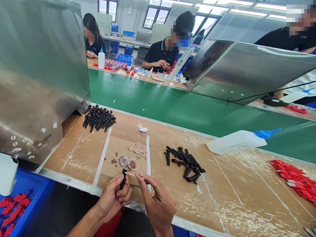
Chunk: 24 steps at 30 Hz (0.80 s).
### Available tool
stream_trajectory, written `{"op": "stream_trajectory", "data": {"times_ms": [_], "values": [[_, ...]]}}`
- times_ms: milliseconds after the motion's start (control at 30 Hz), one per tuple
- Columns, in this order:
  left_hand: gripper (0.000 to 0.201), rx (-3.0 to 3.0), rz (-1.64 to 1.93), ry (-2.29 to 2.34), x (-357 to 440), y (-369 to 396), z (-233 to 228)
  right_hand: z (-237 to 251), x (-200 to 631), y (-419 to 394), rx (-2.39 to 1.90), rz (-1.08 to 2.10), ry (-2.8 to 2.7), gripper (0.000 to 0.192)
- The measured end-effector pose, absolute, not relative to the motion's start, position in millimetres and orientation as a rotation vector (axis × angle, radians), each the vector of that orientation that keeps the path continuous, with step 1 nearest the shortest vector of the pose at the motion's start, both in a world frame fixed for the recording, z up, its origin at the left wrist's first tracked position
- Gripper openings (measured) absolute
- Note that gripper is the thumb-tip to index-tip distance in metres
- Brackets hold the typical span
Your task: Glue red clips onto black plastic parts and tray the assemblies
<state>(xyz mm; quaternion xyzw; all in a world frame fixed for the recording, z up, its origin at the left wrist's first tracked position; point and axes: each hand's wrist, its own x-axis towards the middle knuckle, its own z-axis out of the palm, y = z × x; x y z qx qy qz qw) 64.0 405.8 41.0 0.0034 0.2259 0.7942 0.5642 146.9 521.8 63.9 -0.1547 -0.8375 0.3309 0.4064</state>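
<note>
Cardboard-covered tabletop (81, 158) is loaded with two heaps of black parts (98, 118), too many to count. One black part (123, 178) is pinched tight in the left hand (114, 197) at the near edge; one thin stick (133, 174) is gripped by the right hand (158, 204), tip touching it.

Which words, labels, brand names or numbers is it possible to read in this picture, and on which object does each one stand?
None can be read.
White bottle lying on the table: no label shows.
Upright white bottle across the belt: no print shows.
White stickers on the metal guard: too small to read.
Small emblem on the dark shirt at the far right: blurred.
Black part in the left hand: no marking shows.
</note>
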Motion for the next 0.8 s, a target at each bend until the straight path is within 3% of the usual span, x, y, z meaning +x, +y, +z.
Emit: {"op": "stream_trajectory", "data": {"times_ms": [600, 800], "values": [[0.027, 0.014, 1.883, 0.519, 65, 406, 39, 62, 147, 522, -0.361, 0.796, -2.13, 0.02], [0.025, 0.014, 1.882, 0.496, 65, 406, 37, 49, 148, 537, -0.67, 0.964, -1.932, 0.014]]}}
